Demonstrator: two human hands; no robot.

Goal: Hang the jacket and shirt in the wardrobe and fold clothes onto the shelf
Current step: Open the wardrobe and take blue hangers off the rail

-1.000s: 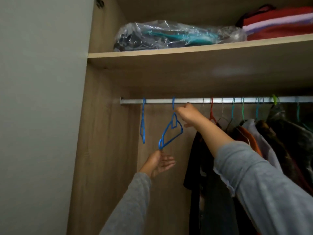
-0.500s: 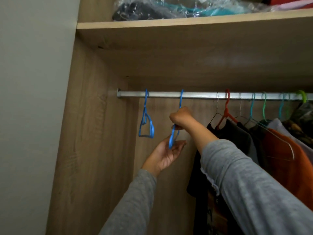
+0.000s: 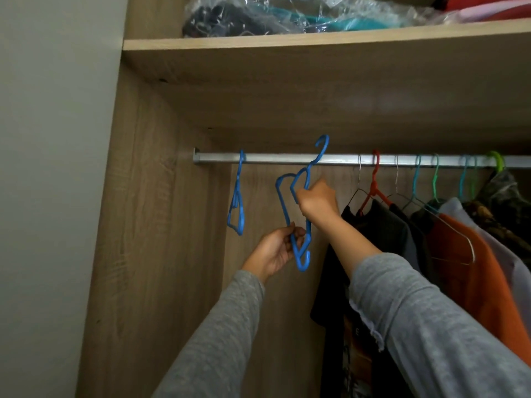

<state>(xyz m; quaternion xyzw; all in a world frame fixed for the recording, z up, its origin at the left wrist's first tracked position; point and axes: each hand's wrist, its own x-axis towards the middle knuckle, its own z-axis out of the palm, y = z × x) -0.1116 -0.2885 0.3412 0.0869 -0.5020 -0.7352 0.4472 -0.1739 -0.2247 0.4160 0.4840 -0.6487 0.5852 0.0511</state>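
plainly, the job was at an early stage. the right hand (image 3: 316,199) was clenched round the neck of a blue hanger (image 3: 282,201), and the hanger's hook stood just above the rail (image 3: 275,158), clear of it. the left hand (image 3: 275,251) pinched the hanger's lower part between thumb and fingers, so both hands were busy with that one hanger and nothing else.

no jacket or shirt was in either hand, and no loose clothes for folding showed anywhere in view. where the jacket and shirt lay could not be told. several garments hung on the right of the rail, a black top (image 3: 376,228) nearest and an orange one (image 3: 471,262) beyond it, but nothing showed whether any of these belonged to the task. a spare hanger (image 3: 238,205) hung near the left end of the rail, beside the wardrobe (image 3: 161,225) wall.

the shelf (image 3: 316,38) above carried a plastic-wrapped bundle (image 3: 287,15) and, at the far right, something red that was mostly cut off. whether any of it was freshly folded could not be told.

as a judgement, only the fetching of a hanger was under way. dressing it with a garment, hooking it onto the rail, doing the same for the second garment, and all the folding onto the shelf looked left to do.
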